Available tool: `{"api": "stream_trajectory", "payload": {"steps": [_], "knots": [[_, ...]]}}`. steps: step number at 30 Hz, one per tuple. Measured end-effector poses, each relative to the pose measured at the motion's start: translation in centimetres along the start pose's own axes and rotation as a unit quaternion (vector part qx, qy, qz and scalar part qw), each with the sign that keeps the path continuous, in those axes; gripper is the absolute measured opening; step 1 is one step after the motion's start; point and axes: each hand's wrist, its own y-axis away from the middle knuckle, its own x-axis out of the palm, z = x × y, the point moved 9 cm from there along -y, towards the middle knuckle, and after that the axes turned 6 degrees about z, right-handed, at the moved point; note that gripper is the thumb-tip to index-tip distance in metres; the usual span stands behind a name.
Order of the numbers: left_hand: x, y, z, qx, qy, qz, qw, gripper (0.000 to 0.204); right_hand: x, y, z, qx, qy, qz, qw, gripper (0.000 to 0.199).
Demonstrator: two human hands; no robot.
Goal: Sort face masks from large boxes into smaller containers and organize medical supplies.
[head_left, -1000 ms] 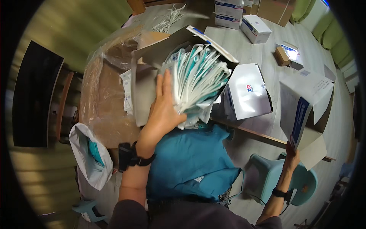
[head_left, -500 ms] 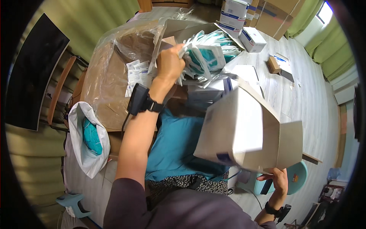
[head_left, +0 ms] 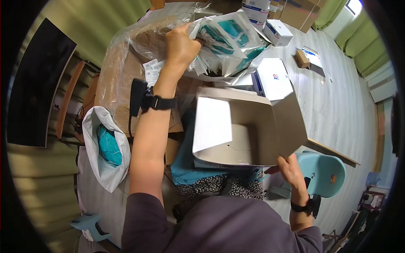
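Observation:
My left hand [head_left: 182,48] is closed round the edge of a bundle of flat white-and-clear packets [head_left: 232,40] with teal contents, raised at the top of the view. Whether it grips one packet or several, I cannot tell. My right hand [head_left: 291,170] grips the near right corner of an open white cardboard box [head_left: 257,120] by its flap. The box is tilted so its bare brown inside faces me. Beneath it, a teal cloth [head_left: 183,170] lies over my lap.
To the left stand a large plastic-lined carton [head_left: 112,92] with white leaflets [head_left: 152,69] and a white bag [head_left: 95,156] holding teal packets. White boxes [head_left: 274,78] sit beyond the open box. A light-blue plastic seat [head_left: 327,173] is at right.
The open box has swung left and turned its opening toward me, with my right hand moving left and up. My left hand has lifted the packets slightly farther away.

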Motion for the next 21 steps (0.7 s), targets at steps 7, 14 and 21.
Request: {"api": "stream_trajectory", "payload": {"steps": [7, 14, 21], "knots": [[-4.1, 5.3, -8.0, 0.004, 0.096, 0.112, 0.989, 0.043, 0.5, -2.2, -1.4, -0.04, 0.046, -0.035, 0.997, 0.029], [6.5, 21.8, -9.0, 0.079, -0.138, 0.461, 0.873, 0.086, 1.3, -2.7, -1.3, -0.089, 0.103, 0.009, 0.991, 0.025], [9.6, 18.1, -7.3, -0.003, -0.098, 0.654, 0.75, 0.11, 1.3, -2.2, 0.7, -0.161, 0.141, -0.002, 0.977, 0.025]]}}
